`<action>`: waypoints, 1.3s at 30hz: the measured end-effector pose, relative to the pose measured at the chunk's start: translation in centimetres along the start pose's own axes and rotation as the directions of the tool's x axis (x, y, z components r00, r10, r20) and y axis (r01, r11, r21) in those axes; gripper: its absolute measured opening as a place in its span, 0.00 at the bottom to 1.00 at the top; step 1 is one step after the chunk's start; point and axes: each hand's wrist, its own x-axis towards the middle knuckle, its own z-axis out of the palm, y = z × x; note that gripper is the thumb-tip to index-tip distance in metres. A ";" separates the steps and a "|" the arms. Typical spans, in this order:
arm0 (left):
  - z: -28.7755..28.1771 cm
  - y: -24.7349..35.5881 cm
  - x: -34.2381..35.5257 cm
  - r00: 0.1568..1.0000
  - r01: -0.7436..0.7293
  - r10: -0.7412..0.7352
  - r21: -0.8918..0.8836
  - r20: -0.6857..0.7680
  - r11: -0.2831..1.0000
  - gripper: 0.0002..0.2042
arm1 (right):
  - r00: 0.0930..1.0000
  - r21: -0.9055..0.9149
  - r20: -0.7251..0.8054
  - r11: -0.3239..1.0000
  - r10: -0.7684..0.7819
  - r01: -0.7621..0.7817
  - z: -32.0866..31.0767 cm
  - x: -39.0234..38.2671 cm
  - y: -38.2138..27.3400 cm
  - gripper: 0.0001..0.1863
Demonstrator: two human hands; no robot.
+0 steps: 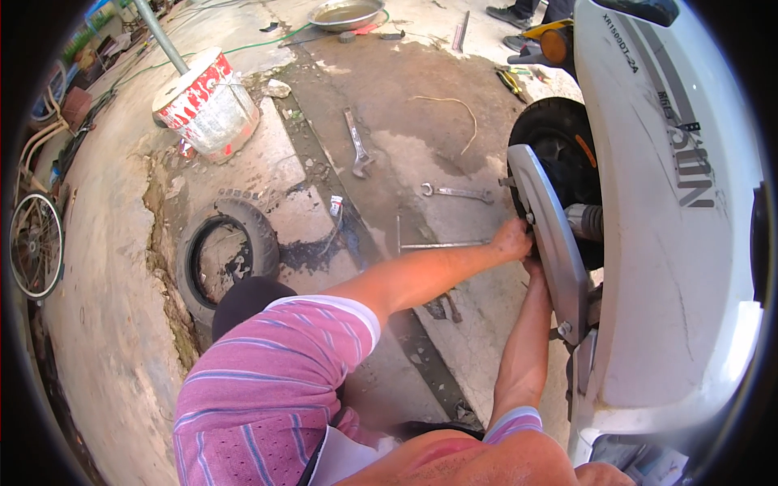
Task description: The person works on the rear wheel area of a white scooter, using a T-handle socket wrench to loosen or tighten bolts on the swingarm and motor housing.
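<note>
My left hand (512, 239) is closed, fingers curled beside the hub of a small black wheel (551, 121) on a white scooter-like vehicle (648, 267). What it grips there is hidden. Just below it, touching or almost touching, is my right hand (532, 264); the silver curved guard (551, 227) covers most of its fingers. This guard runs along the wheel's near side, with bolts showing at its middle and lower end. Close to my left forearm lies a T-handle wrench (446, 245). Beyond it are a combination wrench (458, 193) and an adjustable wrench (357, 150).
A loose tyre (264, 235) lies at the left, near a red-and-white bucket base (215, 109) with a pole. Farther off are a metal basin (347, 14), yellow-handled pliers (509, 82) and another person's shoes (509, 16). A spoked wheel (36, 247) stands far left.
</note>
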 end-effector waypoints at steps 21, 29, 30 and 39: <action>1.9 1.1 -0.7 0.972 -0.065 0.112 0.222 -0.208 0.973 0.11 | 0.953 0.243 0.300 0.962 0.045 -0.122 -5.4 4.8 -0.9 0.22; 1.8 0.9 0.9 0.998 0.064 -0.063 -0.238 0.012 0.969 0.11 | 0.295 -0.065 0.935 0.914 0.195 -0.400 -6.3 6.2 -2.2 0.21; 2.1 1.5 0.5 0.997 0.071 -0.062 -0.218 0.048 0.973 0.11 | 0.468 0.036 0.874 0.943 0.131 -0.332 -6.9 5.4 -2.6 0.20; 2.4 0.7 0.0 0.974 -0.035 0.074 0.181 -0.213 0.983 0.12 | 0.991 0.143 0.134 0.989 0.016 -0.035 -0.4 0.0 -1.0 0.18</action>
